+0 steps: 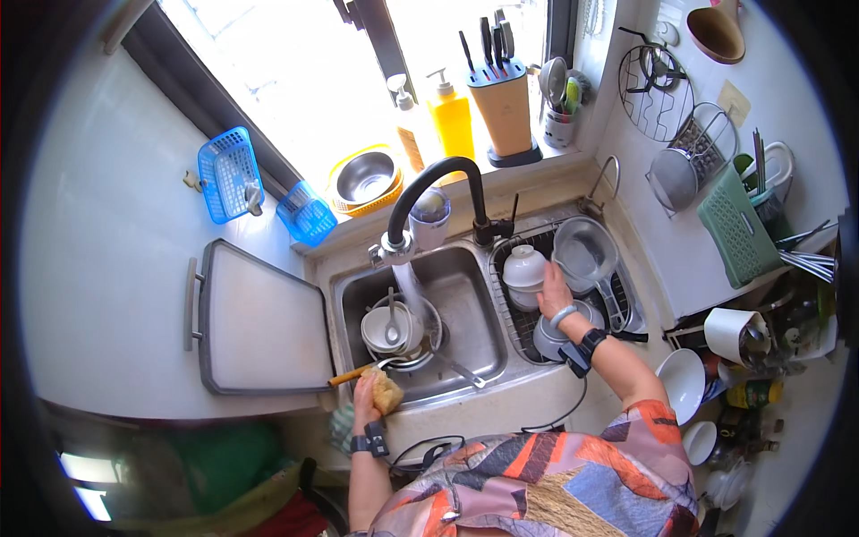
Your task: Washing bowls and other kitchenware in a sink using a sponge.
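Observation:
In my left hand (366,407) is a tan sponge (385,391), held at the front left rim of the steel sink (470,309). A utensil with a wooden handle (350,376) lies over that rim, just above the hand. White bowls (381,329) with a spoon (392,329) in them sit inside the left basin, among other dishes. Water (411,290) runs onto them from the black faucet (439,164). My right hand (557,299) is against the side of an upturned white bowl (523,266), stacked on another in the wire rack (513,332); its thumb is hidden.
A clear handled pan (585,248) and more bowls (560,332) share the rack. A cutting board (265,322) stands on the left. Soap bottles (451,121) and a knife block (502,111) line the windowsill. A green utensil holder (738,228) hangs at right.

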`<control>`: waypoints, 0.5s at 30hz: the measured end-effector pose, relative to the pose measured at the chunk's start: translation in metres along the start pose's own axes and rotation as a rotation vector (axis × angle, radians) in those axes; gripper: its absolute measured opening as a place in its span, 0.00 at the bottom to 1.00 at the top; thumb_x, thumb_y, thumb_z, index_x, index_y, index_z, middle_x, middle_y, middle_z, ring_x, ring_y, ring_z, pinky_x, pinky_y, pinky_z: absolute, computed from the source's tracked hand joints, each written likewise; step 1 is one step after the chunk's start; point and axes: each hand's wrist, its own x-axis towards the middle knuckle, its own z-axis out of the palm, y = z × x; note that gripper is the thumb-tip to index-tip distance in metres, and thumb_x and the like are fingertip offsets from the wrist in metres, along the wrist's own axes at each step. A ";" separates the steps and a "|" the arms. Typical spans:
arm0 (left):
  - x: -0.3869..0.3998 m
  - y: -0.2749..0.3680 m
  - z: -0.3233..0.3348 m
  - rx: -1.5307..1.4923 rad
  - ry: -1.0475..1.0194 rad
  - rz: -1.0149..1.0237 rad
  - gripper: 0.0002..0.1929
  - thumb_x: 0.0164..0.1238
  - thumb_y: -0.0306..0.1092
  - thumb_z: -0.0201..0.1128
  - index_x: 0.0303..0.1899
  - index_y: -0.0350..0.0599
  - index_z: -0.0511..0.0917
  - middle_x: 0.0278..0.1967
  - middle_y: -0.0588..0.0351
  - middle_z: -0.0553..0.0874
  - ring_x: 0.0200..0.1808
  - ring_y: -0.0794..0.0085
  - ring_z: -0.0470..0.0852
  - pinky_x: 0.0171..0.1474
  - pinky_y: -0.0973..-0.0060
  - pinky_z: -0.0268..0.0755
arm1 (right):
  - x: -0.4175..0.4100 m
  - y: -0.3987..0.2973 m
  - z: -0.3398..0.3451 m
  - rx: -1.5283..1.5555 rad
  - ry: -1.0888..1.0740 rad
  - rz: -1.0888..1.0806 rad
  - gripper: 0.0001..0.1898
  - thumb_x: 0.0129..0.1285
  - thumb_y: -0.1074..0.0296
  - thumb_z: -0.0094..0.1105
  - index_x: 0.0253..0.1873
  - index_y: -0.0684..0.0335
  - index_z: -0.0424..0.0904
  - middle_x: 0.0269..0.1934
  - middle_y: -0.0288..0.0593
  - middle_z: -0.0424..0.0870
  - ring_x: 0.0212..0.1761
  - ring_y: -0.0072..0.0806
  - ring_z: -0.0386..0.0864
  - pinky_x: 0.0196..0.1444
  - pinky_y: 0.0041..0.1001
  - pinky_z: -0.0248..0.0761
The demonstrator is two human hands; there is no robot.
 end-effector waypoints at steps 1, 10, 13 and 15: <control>0.000 0.000 0.003 0.000 -0.007 -0.006 0.10 0.65 0.32 0.57 0.46 0.44 0.72 0.36 0.57 0.81 0.36 0.69 0.82 0.39 0.70 0.78 | -0.004 0.009 0.008 -0.007 0.002 0.005 0.30 0.51 0.70 0.56 0.61 0.68 0.60 0.59 0.65 0.62 0.60 0.53 0.65 0.62 0.40 0.61; 0.008 0.004 0.025 -0.014 -0.067 -0.012 0.10 0.65 0.32 0.57 0.46 0.45 0.72 0.37 0.56 0.80 0.37 0.67 0.82 0.39 0.69 0.77 | 0.016 0.043 0.045 0.965 -0.382 1.171 0.18 0.60 0.60 0.50 0.52 0.62 0.73 0.45 0.49 0.77 0.43 0.39 0.76 0.39 0.38 0.74; 0.009 0.003 0.029 0.025 -0.078 -0.032 0.10 0.65 0.31 0.57 0.46 0.46 0.72 0.37 0.56 0.80 0.37 0.67 0.82 0.40 0.68 0.77 | 0.018 0.000 -0.004 1.158 -0.309 1.189 0.23 0.60 0.56 0.52 0.58 0.59 0.68 0.55 0.46 0.72 0.55 0.41 0.70 0.47 0.45 0.72; 0.014 -0.002 0.024 0.058 -0.090 -0.033 0.09 0.64 0.31 0.58 0.44 0.46 0.73 0.36 0.59 0.80 0.37 0.71 0.81 0.40 0.70 0.77 | 0.019 -0.025 -0.033 1.458 -0.242 1.251 0.26 0.61 0.55 0.53 0.62 0.56 0.64 0.61 0.43 0.66 0.63 0.44 0.62 0.53 0.50 0.67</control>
